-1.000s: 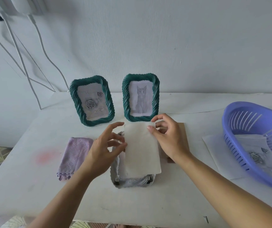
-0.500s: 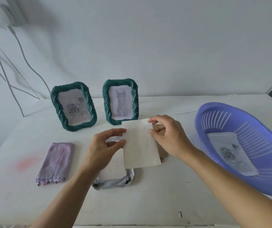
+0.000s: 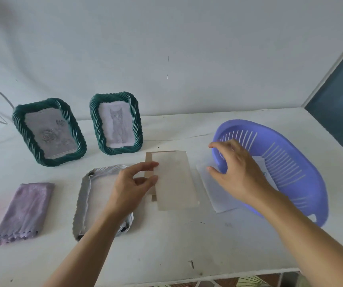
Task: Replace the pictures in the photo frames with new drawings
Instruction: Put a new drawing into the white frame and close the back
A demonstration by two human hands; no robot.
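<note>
One pale sheet (image 3: 174, 181) is pinched at its edge by left fingers (image 3: 153, 164).

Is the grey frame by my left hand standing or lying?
Lying: grey frame flat on the table, back up, clips showing.

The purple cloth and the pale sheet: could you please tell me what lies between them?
In the head view, an opened frame lies face down between them; the left hand pinching the pale sheet reaches over it.

Rose frame (image 3: 49, 132) and cat frame (image 3: 116, 123) stand behind the face-down frame (image 3: 95, 195); cloth (image 3: 24, 210) left; panel (image 3: 174, 181), then basket (image 3: 290, 162), right.
</note>
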